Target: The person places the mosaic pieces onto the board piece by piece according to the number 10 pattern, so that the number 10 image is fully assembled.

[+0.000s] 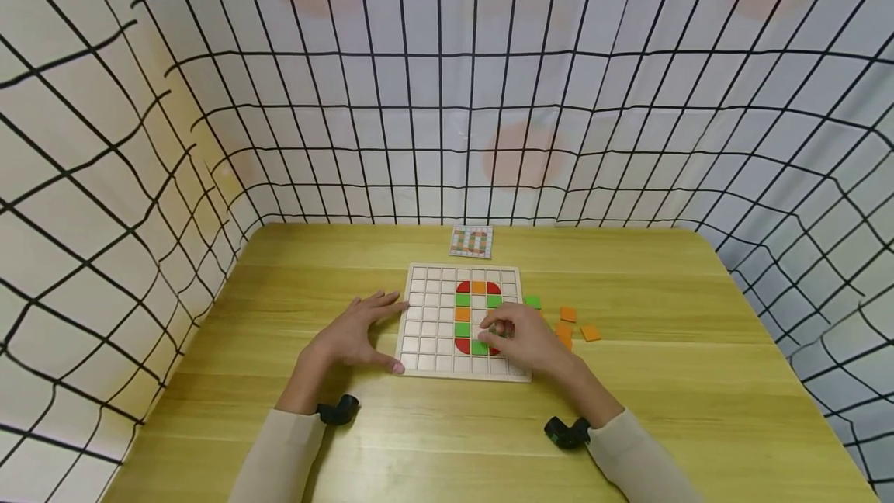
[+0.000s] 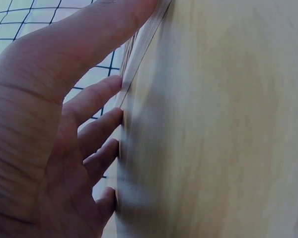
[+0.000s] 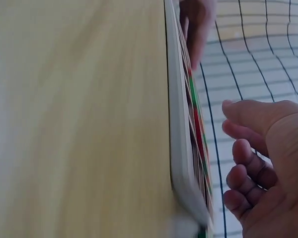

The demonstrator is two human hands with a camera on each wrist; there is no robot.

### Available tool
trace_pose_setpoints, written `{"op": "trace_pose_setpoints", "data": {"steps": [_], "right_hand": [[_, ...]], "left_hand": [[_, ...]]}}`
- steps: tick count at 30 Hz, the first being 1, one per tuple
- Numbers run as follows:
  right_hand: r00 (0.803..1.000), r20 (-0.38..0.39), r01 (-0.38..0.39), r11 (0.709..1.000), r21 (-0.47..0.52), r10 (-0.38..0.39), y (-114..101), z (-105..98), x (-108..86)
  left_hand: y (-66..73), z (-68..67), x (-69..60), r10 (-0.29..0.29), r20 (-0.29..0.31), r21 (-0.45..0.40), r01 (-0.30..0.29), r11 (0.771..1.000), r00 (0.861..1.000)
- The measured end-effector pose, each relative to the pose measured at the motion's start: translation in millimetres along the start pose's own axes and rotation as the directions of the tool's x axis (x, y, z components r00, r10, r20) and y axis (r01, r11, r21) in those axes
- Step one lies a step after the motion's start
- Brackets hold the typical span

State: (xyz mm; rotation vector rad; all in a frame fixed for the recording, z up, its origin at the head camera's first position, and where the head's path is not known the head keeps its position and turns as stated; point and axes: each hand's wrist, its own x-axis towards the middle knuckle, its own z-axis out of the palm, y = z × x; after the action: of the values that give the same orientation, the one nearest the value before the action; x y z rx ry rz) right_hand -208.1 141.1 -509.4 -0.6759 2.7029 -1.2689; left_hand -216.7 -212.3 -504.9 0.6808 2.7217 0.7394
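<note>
A wooden grid board point(image 1: 427, 324) lies on the table with red rounded tiles point(image 1: 463, 346), green tiles point(image 1: 462, 329) and orange tiles point(image 1: 462, 314) forming a ring on its right half. My left hand point(image 1: 355, 332) rests at the board's left edge, thumb near the front corner and fingers spread farther up. Over the ring's lower right part hovers my right hand point(image 1: 520, 336), hiding some tiles. In the right wrist view that right hand point(image 3: 273, 153) has loosely bent fingers, thumb and index tips close together, and no tile shows between them.
Behind the board lies a small pattern card point(image 1: 471, 241). Right of the board are a loose green tile point(image 1: 532, 302) and several loose orange tiles point(image 1: 590, 332), some partly behind my right hand. Black netting point(image 1: 475, 107) over pale sheets encloses the table's back and sides.
</note>
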Motion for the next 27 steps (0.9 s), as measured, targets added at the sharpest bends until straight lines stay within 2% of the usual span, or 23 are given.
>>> {"op": "trace_pose_setpoints", "data": {"steps": [8, 13, 19, 27], "right_hand": [[0.996, -0.053, -0.069, 0.998, 0.003, 0.069, 21, -32, -16.6], [0.992, -0.098, -0.081, 0.997, -0.020, 0.078, 33, -49, -27.1], [0.984, -0.147, -0.114, 0.989, -0.089, 0.101, 49, -63, -36.7], [0.976, -0.169, -0.158, 0.978, -0.133, 0.135, 65, -79, -47.9]], "left_hand": [[0.5, -0.4, -0.5, -0.002, -0.006, -0.002, 0.002, 1.000, 1.000], [0.7, -0.2, -0.3, 0.003, -0.008, 0.001, -0.003, 1.000, 1.000], [0.5, 0.1, -1.2, 0.003, 0.000, -0.003, -0.003, 1.000, 1.000], [1.5, -1.3, -1.5, 0.032, -0.010, -0.020, -0.032, 0.999, 0.999]]}}
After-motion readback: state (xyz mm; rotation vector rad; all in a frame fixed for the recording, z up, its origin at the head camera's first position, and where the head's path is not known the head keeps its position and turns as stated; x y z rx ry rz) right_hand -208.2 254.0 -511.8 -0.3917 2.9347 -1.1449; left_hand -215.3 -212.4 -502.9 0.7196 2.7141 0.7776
